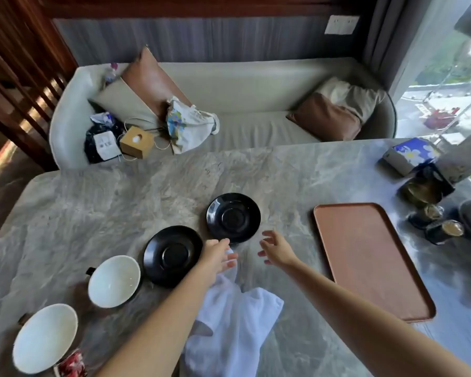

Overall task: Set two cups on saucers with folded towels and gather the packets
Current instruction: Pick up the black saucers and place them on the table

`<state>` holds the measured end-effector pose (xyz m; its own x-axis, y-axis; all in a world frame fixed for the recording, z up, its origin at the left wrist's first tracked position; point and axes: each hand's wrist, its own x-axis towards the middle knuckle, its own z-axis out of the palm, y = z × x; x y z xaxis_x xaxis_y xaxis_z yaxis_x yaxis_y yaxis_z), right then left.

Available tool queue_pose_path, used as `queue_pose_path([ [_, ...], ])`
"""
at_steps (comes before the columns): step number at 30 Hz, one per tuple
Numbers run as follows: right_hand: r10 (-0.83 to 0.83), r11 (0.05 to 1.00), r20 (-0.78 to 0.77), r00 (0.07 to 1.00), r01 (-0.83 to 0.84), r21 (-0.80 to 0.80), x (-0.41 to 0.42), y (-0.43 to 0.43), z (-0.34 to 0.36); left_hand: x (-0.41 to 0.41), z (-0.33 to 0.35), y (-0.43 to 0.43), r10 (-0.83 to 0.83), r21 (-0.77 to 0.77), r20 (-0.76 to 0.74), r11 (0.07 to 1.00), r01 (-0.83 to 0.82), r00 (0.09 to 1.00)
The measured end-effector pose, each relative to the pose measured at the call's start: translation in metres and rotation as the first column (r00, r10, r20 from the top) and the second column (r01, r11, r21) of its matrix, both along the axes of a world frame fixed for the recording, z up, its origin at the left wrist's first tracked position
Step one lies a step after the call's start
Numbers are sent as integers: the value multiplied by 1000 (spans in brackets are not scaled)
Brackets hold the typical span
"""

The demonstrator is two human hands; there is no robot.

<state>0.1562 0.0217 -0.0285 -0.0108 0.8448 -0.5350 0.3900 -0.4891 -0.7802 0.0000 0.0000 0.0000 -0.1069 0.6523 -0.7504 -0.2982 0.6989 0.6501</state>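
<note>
Two black saucers lie bare on the marble table, one (233,216) farther off and one (172,255) nearer at its left. Two white cups with dark outsides stand to the left, one (114,280) beside the near saucer and one (45,338) at the front left. A white towel (237,319) lies crumpled between my forearms. My left hand (219,256) hovers above the towel's far end, fingers relaxed and empty. My right hand (275,249) is spread open just right of it, below the far saucer. A red packet (73,363) peeks out beside the front cup.
A brown rectangular tray (370,257) lies empty on the right. Dark jars and small tins (433,213) and a blue-white tissue box (411,155) crowd the far right edge. A sofa (242,104) with cushions, a bag and clutter stands behind the table.
</note>
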Motion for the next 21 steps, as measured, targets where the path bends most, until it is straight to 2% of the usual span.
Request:
queue_pose_path([
  [4,-68,997,-4,998,68,-37,-3,25,-13,6,-19,21,145,-141,72,981,-134,987],
  [7,-83,996,-2,997,83,-34,-8,37,-23,11,-35,31,197,-193,14,963,-190,980],
  [14,-41,997,108,993,33,71,-14,53,-44,15,-54,33,53,-88,-219,993,-74,974],
  [21,-4,996,139,990,-9,89,-18,54,-45,12,-54,23,48,-102,-167,993,-66,985],
])
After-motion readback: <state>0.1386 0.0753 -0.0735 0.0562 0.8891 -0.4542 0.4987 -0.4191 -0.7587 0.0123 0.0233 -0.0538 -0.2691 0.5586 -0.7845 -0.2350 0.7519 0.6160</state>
